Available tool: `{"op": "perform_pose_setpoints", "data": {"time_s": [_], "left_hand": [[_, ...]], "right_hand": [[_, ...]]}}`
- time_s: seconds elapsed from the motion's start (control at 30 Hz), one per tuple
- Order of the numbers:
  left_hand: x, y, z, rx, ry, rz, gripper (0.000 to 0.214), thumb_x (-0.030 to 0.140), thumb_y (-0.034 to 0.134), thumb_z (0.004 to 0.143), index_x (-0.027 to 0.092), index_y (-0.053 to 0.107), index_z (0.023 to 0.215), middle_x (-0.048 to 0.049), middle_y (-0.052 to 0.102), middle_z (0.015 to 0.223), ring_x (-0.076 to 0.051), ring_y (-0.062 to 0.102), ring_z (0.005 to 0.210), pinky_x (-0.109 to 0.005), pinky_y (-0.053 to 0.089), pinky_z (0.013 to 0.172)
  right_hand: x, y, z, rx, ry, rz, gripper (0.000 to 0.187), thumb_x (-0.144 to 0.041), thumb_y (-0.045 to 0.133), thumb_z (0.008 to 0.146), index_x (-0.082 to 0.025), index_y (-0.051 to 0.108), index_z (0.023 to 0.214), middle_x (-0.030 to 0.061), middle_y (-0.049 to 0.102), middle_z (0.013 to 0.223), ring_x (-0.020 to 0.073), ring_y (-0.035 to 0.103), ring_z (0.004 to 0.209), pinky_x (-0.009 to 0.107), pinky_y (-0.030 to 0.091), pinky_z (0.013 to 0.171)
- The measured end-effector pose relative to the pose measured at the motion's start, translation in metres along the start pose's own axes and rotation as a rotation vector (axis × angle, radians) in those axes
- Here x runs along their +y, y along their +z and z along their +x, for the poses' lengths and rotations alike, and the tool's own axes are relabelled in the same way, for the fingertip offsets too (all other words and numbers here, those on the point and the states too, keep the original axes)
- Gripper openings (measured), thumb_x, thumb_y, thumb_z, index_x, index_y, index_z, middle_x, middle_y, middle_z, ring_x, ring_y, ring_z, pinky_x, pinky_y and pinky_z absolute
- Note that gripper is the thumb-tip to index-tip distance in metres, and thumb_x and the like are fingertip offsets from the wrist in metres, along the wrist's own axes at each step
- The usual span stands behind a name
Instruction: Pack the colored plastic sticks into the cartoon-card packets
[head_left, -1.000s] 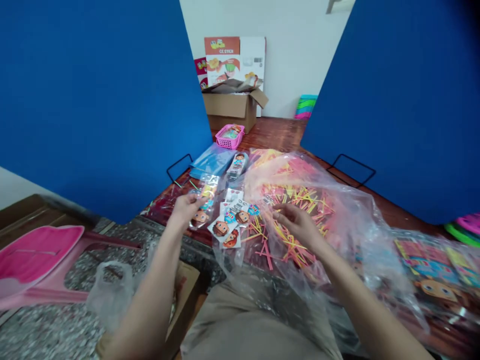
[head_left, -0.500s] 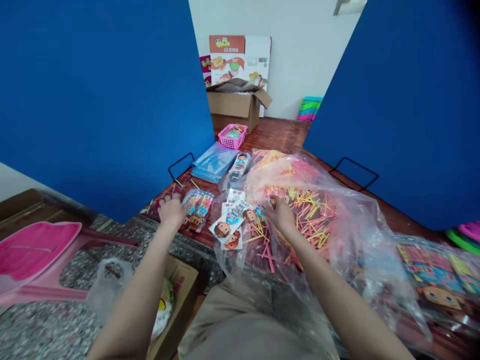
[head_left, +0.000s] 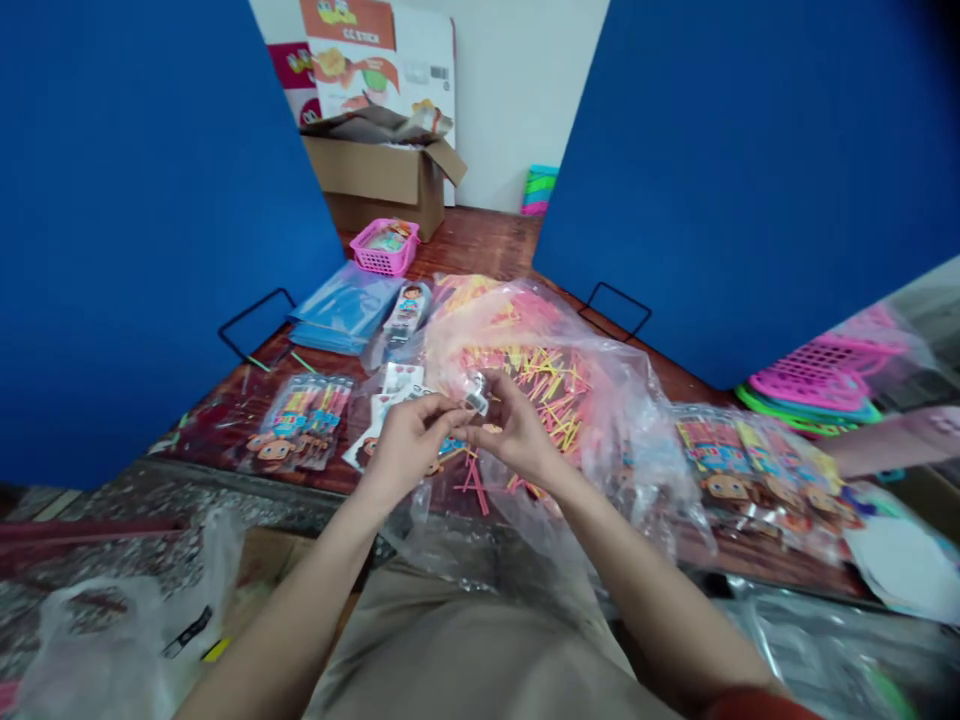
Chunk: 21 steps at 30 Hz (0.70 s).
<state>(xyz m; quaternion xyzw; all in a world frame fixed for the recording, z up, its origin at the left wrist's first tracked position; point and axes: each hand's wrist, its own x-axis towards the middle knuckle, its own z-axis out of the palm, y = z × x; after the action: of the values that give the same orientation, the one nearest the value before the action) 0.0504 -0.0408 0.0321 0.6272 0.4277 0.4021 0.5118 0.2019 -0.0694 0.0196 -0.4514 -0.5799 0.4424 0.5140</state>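
My left hand and my right hand meet over the table, both with bent fingers pinching a small printed card. Its upper end shows white with dark print; the fingers cover much of the rest. Below and beside them lie white cards with cartoon faces. Just behind my right hand, a large clear plastic bag spreads open over many pink and yellow sticks. Left of my left hand rests a stack of filled cartoon packets.
Blue plastic sheets, a pink basket and an open carton stand farther back. Blue panels rise on both sides. More filled packets lie at right, where another person's arm reaches in.
My left hand has moved right from beside the filled packets to join my right hand at the card. The view has turned right, bringing another person's arm into sight.
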Motion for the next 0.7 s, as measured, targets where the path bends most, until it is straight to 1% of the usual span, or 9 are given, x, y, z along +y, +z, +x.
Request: {"op": "perform_pose_setpoints", "data": {"time_s": [0.07, 0.13, 0.23, 0.27, 0.33, 0.4, 0.47, 0.57, 0.7], "left_hand": [[-0.009, 0.005, 0.002, 0.075, -0.083, -0.163, 0.018, 0.032, 0.077, 0.064, 0.017, 0.07, 0.07, -0.0049, 0.071, 0.072, -0.018, 0.063, 0.07, -0.027, 0.047, 0.069], [-0.017, 0.008, 0.003, 0.109, -0.163, -0.271, 0.024, 0.031, 0.081, 0.058, 0.016, 0.069, 0.071, -0.0043, 0.071, 0.071, -0.016, 0.062, 0.066, -0.025, 0.047, 0.065], [-0.024, 0.011, 0.001, 0.105, -0.267, -0.389, 0.032, 0.031, 0.085, 0.052, 0.015, 0.067, 0.074, -0.002, 0.068, 0.068, -0.013, 0.059, 0.061, -0.023, 0.046, 0.06], [-0.026, 0.012, -0.001, 0.105, -0.3, -0.429, 0.035, 0.031, 0.086, 0.05, 0.015, 0.067, 0.074, -0.0013, 0.067, 0.067, -0.012, 0.059, 0.06, -0.022, 0.045, 0.058], [-0.028, 0.015, -0.003, 0.112, -0.36, -0.491, 0.038, 0.03, 0.088, 0.046, 0.016, 0.067, 0.075, -0.0009, 0.067, 0.067, -0.012, 0.058, 0.059, -0.022, 0.045, 0.057], [-0.029, 0.019, -0.005, 0.103, -0.402, -0.532, 0.039, 0.03, 0.088, 0.045, 0.016, 0.068, 0.075, -0.0016, 0.068, 0.069, -0.012, 0.058, 0.059, -0.023, 0.046, 0.056], [-0.03, 0.023, -0.006, 0.078, -0.428, -0.563, 0.039, 0.03, 0.088, 0.045, 0.016, 0.07, 0.077, -0.0023, 0.069, 0.071, -0.012, 0.059, 0.059, -0.024, 0.047, 0.058], [-0.031, 0.027, -0.005, 0.066, -0.449, -0.585, 0.036, 0.031, 0.088, 0.046, 0.016, 0.071, 0.074, -0.0017, 0.068, 0.069, -0.012, 0.058, 0.059, -0.025, 0.048, 0.059], [-0.026, 0.029, -0.005, 0.095, -0.416, -0.583, 0.034, 0.034, 0.087, 0.047, 0.015, 0.068, 0.068, 0.0001, 0.064, 0.063, -0.011, 0.056, 0.057, -0.024, 0.047, 0.06]], "right_hand": [[0.006, -0.023, -0.001, -0.014, 0.014, -0.004, 0.053, -0.04, 0.066, 0.081, -0.027, 0.042, 0.126, 0.0015, 0.058, 0.092, 0.0146, 0.059, 0.077, 0.027, 0.05, 0.067], [0.017, -0.058, 0.0, -0.01, 0.016, -0.13, 0.042, -0.037, 0.052, 0.091, -0.025, 0.042, 0.13, 0.0027, 0.061, 0.09, 0.0168, 0.061, 0.084, 0.031, 0.051, 0.075], [0.038, -0.116, -0.001, 0.004, 0.088, -0.642, 0.036, -0.02, 0.051, 0.087, -0.019, 0.056, 0.123, 0.0067, 0.066, 0.092, 0.02, 0.062, 0.086, 0.036, 0.049, 0.081], [0.044, -0.132, -0.003, -0.073, 0.124, -0.802, 0.039, -0.013, 0.052, 0.083, -0.017, 0.059, 0.121, 0.0098, 0.067, 0.099, 0.0219, 0.063, 0.091, 0.038, 0.048, 0.085], [0.052, -0.154, -0.009, -0.274, 0.131, -0.996, 0.054, -0.001, 0.053, 0.072, -0.016, 0.06, 0.124, 0.0136, 0.062, 0.121, 0.0245, 0.059, 0.108, 0.037, 0.045, 0.094], [0.055, -0.162, -0.015, -0.416, 0.125, -1.117, 0.067, 0.004, 0.054, 0.066, -0.016, 0.056, 0.13, 0.0151, 0.054, 0.133, 0.0256, 0.052, 0.121, 0.035, 0.042, 0.1], [0.055, -0.159, -0.019, -0.482, 0.14, -1.211, 0.072, 0.001, 0.059, 0.066, -0.014, 0.052, 0.135, 0.0176, 0.051, 0.135, 0.0278, 0.05, 0.124, 0.036, 0.041, 0.101], [0.053, -0.146, -0.016, -0.539, 0.148, -1.294, 0.073, -0.007, 0.067, 0.067, -0.013, 0.048, 0.138, 0.0202, 0.05, 0.134, 0.0298, 0.052, 0.119, 0.04, 0.042, 0.099], [0.051, -0.134, -0.008, -0.563, 0.007, -1.348, 0.076, -0.003, 0.063, 0.07, -0.017, 0.043, 0.142, 0.0172, 0.052, 0.129, 0.0276, 0.051, 0.115, 0.04, 0.041, 0.097]]}}
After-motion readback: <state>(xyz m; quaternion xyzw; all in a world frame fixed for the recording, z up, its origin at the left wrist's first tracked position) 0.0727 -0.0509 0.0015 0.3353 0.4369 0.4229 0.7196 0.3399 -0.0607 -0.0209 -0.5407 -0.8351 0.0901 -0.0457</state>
